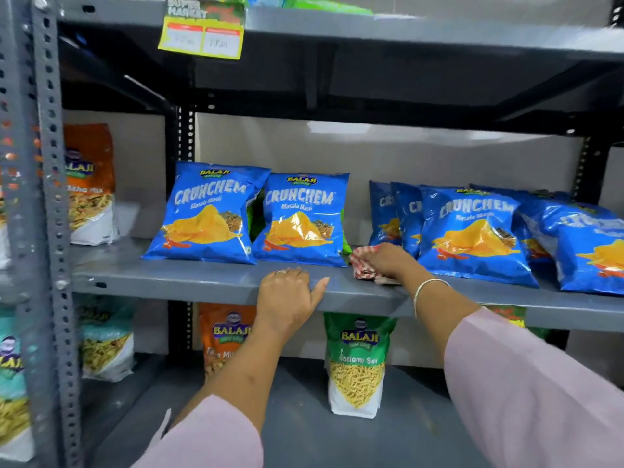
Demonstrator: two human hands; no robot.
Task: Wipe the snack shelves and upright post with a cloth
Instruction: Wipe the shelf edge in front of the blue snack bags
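A grey metal middle shelf (175, 276) carries blue Crunchem snack bags. My right hand (391, 260) grips a crumpled red-and-white checked cloth (362, 263) and presses it on the shelf in the gap between the second bag (300, 219) and the right-hand group of bags (472, 231). My left hand (287, 297) rests on the front lip of the same shelf, fingers curled over the edge, holding no loose object. The perforated grey upright post (50, 197) stands at the far left. A dark rear post (180, 143) rises behind the bags.
The shelf above (405, 32) bears a yellow price tag (202, 35). Orange (226, 336) and green (358, 363) Balaji bags stand on the lower shelf. More snack bags (89, 184) fill the bay to the left.
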